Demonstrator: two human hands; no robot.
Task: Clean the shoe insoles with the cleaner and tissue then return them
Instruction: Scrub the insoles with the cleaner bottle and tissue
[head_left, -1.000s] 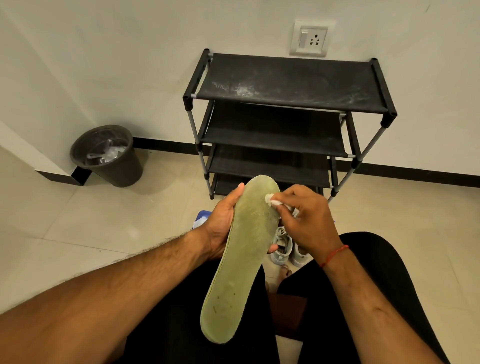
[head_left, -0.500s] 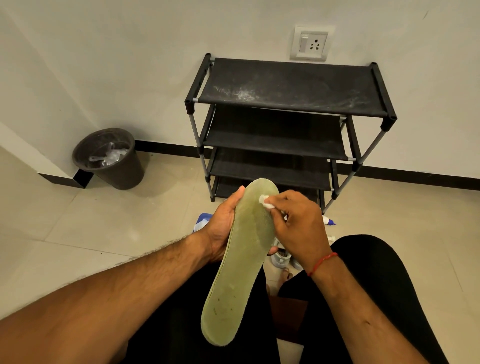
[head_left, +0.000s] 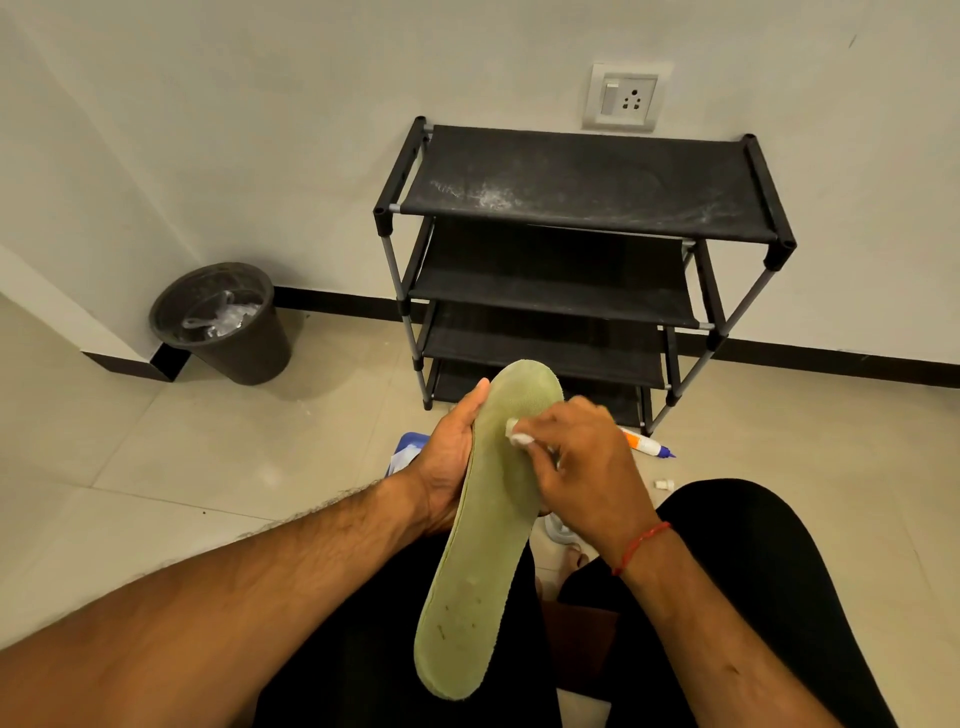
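Observation:
A long pale green insole (head_left: 483, 545) stands nearly upright over my lap, toe end up. My left hand (head_left: 452, 457) grips its left edge near the top, thumb along the rim. My right hand (head_left: 582, 462) pinches a small wad of white tissue (head_left: 519, 435) and presses it against the insole's upper part. The cleaner bottle (head_left: 644, 445), white with an orange label and a blue tip, lies on the floor to the right of my right hand. A grey shoe (head_left: 558, 530) shows partly under my right hand; the rest of it is hidden.
A black four-tier shoe rack (head_left: 582, 208) stands against the wall straight ahead. A dark waste bin (head_left: 223, 332) with clear plastic inside sits at the left corner. A blue-and-white pack (head_left: 402, 454) lies behind my left hand. A small white cap (head_left: 662, 484) rests on the tiles.
My right hand has slid the tissue from the insole's right edge leftward and a little down across its upper part. The cleaner bottle has come into sight. My left hand keeps its grip.

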